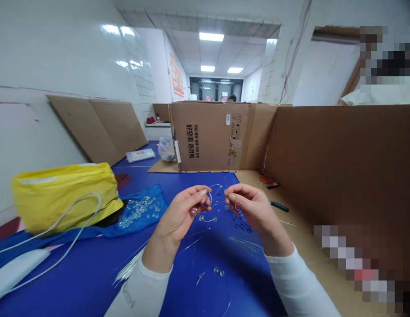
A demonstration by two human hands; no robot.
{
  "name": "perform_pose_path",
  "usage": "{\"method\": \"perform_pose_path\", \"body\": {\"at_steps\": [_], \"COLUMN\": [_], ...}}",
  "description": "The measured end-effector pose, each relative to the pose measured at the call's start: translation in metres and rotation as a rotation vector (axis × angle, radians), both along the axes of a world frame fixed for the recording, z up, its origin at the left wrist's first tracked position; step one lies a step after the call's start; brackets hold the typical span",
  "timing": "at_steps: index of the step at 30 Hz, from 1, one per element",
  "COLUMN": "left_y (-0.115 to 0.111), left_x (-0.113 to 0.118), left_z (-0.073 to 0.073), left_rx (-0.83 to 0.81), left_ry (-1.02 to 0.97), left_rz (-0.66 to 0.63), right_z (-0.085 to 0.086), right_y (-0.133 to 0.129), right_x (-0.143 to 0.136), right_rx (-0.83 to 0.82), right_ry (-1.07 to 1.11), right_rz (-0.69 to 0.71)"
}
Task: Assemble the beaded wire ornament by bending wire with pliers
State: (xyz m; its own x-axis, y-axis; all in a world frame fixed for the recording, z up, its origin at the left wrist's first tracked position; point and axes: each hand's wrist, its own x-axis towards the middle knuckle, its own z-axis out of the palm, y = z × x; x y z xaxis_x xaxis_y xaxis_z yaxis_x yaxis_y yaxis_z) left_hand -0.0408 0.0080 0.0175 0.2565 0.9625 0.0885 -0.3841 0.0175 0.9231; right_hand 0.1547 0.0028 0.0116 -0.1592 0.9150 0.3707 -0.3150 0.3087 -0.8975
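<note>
My left hand (pixel 183 209) is closed in a pinch on a thin, pale wire ring (pixel 210 199), with a clear bead (pixel 194 211) by its fingers. A thin wire (pixel 217 185) arcs from there across to my right hand (pixel 249 204), whose thumb and fingertips are pinched on its end. Just below, a short strand with clear beads (pixel 208 219) shows against the blue tabletop (pixel 188 286). Beneath the right fingers lie small dark rings (pixel 243 226) and more clear beads. Nearer me rests another curved wire with clear beads (pixel 218 271).
Loose clear beads (pixel 138 211) cover a blue cloth at left, beside a yellow bag (pixel 66 198) and a white cable (pixel 75 237). Bundled thin wires (pixel 128 269) lie near my left forearm. Cardboard panels (pixel 208 136) stand ahead and right. A teal-handled tool (pixel 279 206) lies right.
</note>
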Motion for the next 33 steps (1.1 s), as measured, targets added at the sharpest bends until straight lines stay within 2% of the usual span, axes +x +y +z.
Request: {"method": "perform_pose_path", "body": {"at_steps": [9, 20, 33], "left_y": [0.001, 0.001, -0.002], "left_x": [0.0, 0.002, 0.008], "left_z": [-0.004, -0.006, -0.007], "left_rx": [0.01, 0.081, 0.148], "left_ry": [-0.031, 0.002, 0.086], "left_rz": [-0.05, -0.069, 0.033], "right_z": [-0.003, 0.002, 0.003], "right_y": [0.003, -0.003, -0.006], "right_x": [0.01, 0.012, 0.018], "right_rx": [-0.01, -0.002, -0.014], "right_ry": [-0.151, -0.286, -0.294], "right_rz": [-0.094, -0.126, -0.071]}}
